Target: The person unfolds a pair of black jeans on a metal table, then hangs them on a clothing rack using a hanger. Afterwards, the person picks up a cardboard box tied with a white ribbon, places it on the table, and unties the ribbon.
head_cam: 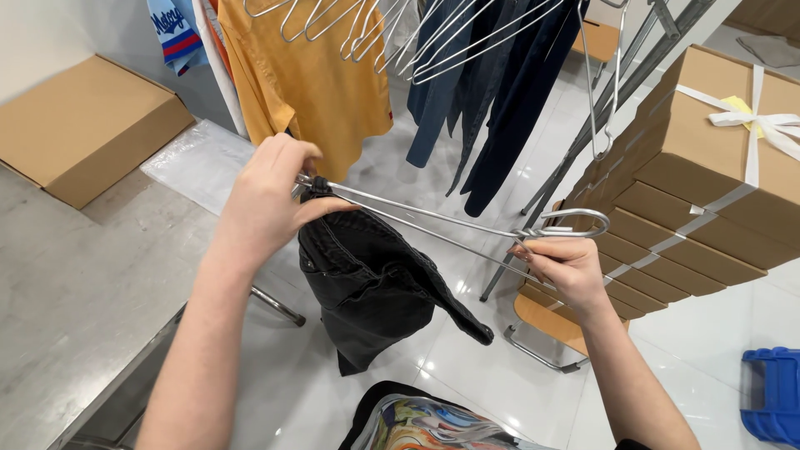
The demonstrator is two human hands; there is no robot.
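Observation:
A metal wire hanger (450,223) lies sideways between my hands, its hook pointing right. My right hand (564,268) grips the hanger just below the hook. My left hand (268,198) pinches the far end of the hanger together with the waistband of a black denim garment (367,283). The garment hangs down from that end, crumpled, above the white floor.
A clothes rack with an orange shirt (308,75), dark blue garments (492,92) and several empty wire hangers (417,33) stands ahead. Stacked strapped cardboard boxes (700,192) rise at right, a flat box (83,125) at left, a grey table (75,292) near left, a blue crate (771,396) at lower right.

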